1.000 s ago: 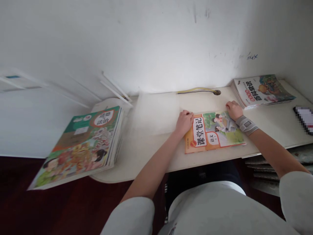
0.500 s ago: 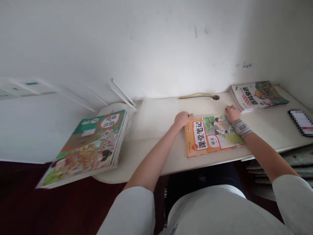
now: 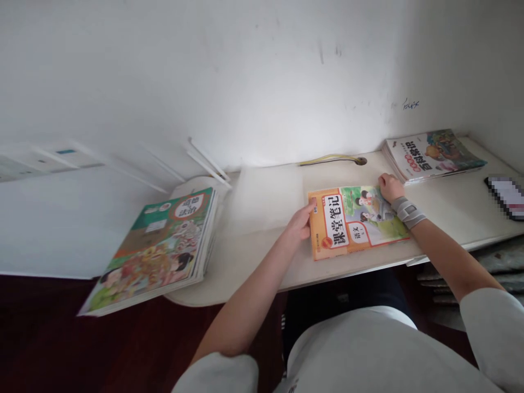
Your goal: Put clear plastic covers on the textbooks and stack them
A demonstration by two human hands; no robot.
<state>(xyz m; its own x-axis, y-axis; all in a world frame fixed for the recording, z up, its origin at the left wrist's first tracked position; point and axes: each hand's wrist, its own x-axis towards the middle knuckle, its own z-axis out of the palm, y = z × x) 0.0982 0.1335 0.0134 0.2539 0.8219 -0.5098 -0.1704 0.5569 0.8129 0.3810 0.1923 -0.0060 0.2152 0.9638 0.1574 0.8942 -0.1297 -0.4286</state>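
Note:
An orange-edged book (image 3: 338,218) with a picture of children on its cover lies on the white desk in front of me. My left hand (image 3: 301,222) is closed on the book's left edge, thumb over the cover; the other fingers are partly hidden. At the far right corner of the book is my right hand (image 3: 392,188), its fingers curled against the edge. A grey band (image 3: 408,212) is around my right wrist.
A stack of books (image 3: 159,245) with a green cover juts past the desk's left end. More booklets (image 3: 434,155) are piled at the back right, near a phone (image 3: 507,196). Yellow cable (image 3: 327,160) runs along the wall into a desk hole (image 3: 361,161).
My left hand has moved from the book's far left corner down to the middle of its left edge. My right hand stays at the far right corner. The view has shifted slightly.

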